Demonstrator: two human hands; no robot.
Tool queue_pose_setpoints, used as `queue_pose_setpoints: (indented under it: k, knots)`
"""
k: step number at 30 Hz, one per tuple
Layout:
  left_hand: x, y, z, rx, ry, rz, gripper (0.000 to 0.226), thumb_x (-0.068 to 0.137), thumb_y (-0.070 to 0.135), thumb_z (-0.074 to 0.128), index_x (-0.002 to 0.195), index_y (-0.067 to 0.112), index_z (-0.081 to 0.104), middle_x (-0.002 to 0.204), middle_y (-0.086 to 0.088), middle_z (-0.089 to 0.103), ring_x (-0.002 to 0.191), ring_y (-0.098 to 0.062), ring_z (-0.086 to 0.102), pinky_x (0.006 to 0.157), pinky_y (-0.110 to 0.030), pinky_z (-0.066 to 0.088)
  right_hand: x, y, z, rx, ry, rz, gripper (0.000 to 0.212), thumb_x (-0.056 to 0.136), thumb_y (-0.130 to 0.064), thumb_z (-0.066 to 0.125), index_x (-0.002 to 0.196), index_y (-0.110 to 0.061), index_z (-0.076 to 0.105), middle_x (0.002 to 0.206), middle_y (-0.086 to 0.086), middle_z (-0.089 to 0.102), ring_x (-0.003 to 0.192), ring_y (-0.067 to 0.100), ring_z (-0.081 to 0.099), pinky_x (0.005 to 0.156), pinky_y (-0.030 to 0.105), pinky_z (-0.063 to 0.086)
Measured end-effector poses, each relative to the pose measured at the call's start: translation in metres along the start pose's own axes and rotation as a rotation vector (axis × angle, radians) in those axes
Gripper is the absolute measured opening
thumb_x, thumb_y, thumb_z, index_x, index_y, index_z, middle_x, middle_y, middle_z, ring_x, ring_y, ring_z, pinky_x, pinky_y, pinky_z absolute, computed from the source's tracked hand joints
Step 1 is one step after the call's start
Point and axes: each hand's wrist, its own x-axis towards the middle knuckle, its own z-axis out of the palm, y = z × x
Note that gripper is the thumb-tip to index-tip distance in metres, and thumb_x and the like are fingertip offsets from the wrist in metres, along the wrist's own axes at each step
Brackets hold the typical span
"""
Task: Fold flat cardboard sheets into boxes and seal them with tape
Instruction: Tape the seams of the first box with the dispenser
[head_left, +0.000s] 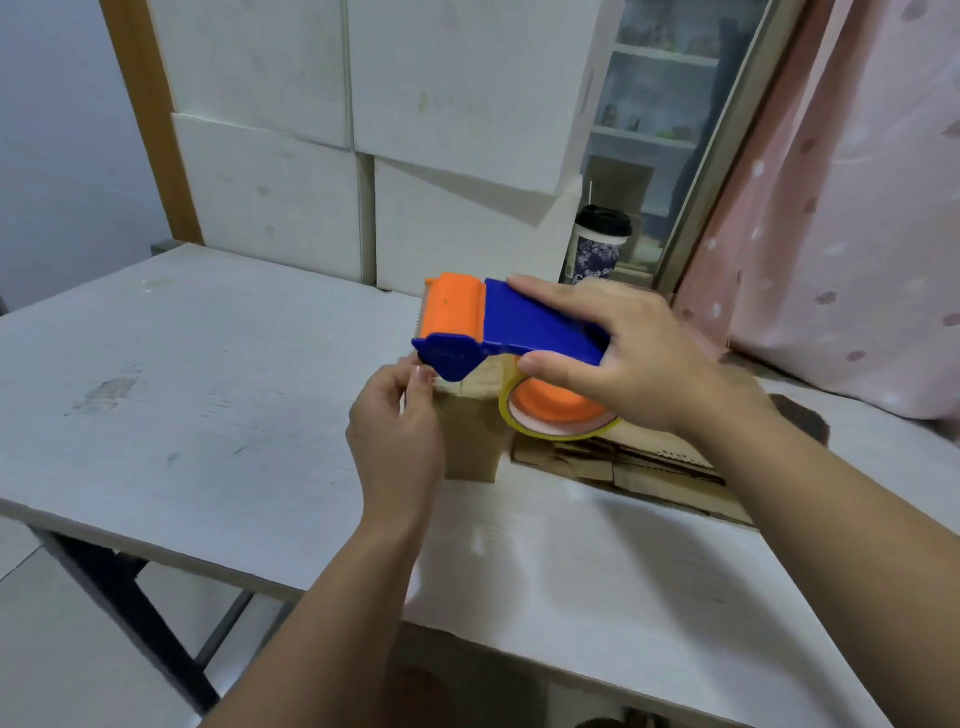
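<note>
A scuffed white table (182, 395) stood against stacked white cartons (270, 197), with a pink curtain (841, 234) beyond the right hand (639, 353), which clamped the dispenser (519, 322). Beneath it stood the box (472, 441), its top corner pinched by the left hand (400, 436). The dispenser hid the box's top, and the right wrist half-covered the sheets (649, 467).

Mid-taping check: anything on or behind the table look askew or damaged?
One white box at the back sits tilted, its lower edge slanting across its neighbours. The flat cardboard sheets beside the cardboard box lie unevenly fanned with ragged edges. The table has a scuffed patch at left. Nothing spilled.
</note>
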Motion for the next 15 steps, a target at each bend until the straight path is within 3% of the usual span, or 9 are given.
queue_pose_setpoints:
  k: [2, 5, 7, 11, 13, 15]
  knots:
    - [0.014, -0.006, 0.005, 0.044, 0.022, 0.022, 0.024, 0.092, 0.012, 0.051, 0.071, 0.021, 0.057, 0.071, 0.000, 0.059, 0.065, -0.009, 0.051, 0.057, -0.015, 0.035, 0.009, 0.012, 0.011, 0.013, 0.043, -0.027, 0.065, 0.073, -0.072, 0.044, 0.133, -0.047, 0.039, 0.097, 0.002, 0.060, 0.082, 0.005, 0.045, 0.078, 0.007, 0.032]
    - [0.040, -0.010, 0.015, 0.072, -0.003, -0.030, 0.024, 0.087, 0.007, 0.054, 0.064, 0.016, 0.054, 0.054, 0.011, 0.048, 0.053, -0.005, 0.039, 0.053, -0.023, 0.033, 0.027, 0.031, 0.020, -0.032, 0.069, -0.098, 0.069, 0.075, -0.070, 0.048, 0.137, -0.040, 0.044, 0.097, 0.001, 0.057, 0.083, 0.000, 0.040, 0.079, 0.004, 0.030]
    - [0.056, -0.010, 0.021, 0.032, 0.001, -0.095, 0.029, 0.082, 0.000, 0.053, 0.059, 0.017, 0.050, 0.045, 0.014, 0.043, 0.046, -0.004, 0.036, 0.046, -0.016, 0.031, 0.043, 0.041, 0.022, -0.036, 0.040, -0.130, 0.070, 0.075, -0.069, 0.048, 0.137, -0.037, 0.046, 0.092, -0.002, 0.055, 0.081, 0.003, 0.042, 0.077, 0.007, 0.031]
    - [0.072, -0.014, 0.032, -0.030, 0.069, -0.126, 0.029, 0.087, 0.007, 0.054, 0.062, 0.000, 0.039, 0.050, 0.004, 0.032, 0.048, -0.005, 0.025, 0.043, -0.017, 0.023, 0.077, 0.058, 0.022, 0.127, -0.016, -0.097, 0.061, 0.074, -0.069, 0.047, 0.130, -0.045, 0.048, 0.082, -0.015, 0.056, 0.077, 0.000, 0.050, 0.074, 0.007, 0.033]
    - [0.077, -0.019, 0.035, -0.039, 0.100, -0.102, 0.032, 0.087, 0.011, 0.059, 0.063, 0.001, 0.040, 0.052, 0.005, 0.034, 0.049, -0.004, 0.028, 0.044, -0.015, 0.025, 0.084, 0.066, 0.023, 0.187, -0.028, -0.073, 0.053, 0.072, -0.070, 0.047, 0.122, -0.056, 0.043, 0.092, -0.011, 0.064, 0.085, 0.002, 0.054, 0.073, 0.008, 0.035]
    - [0.079, -0.024, 0.037, -0.068, 0.119, -0.062, 0.028, 0.085, 0.012, 0.063, 0.065, 0.002, 0.045, 0.052, 0.007, 0.041, 0.050, -0.003, 0.033, 0.047, -0.014, 0.030, 0.084, 0.069, 0.025, 0.202, -0.014, -0.090, 0.050, 0.072, -0.070, 0.048, 0.120, -0.058, 0.041, 0.089, -0.004, 0.064, 0.082, 0.007, 0.053, 0.069, 0.010, 0.035]
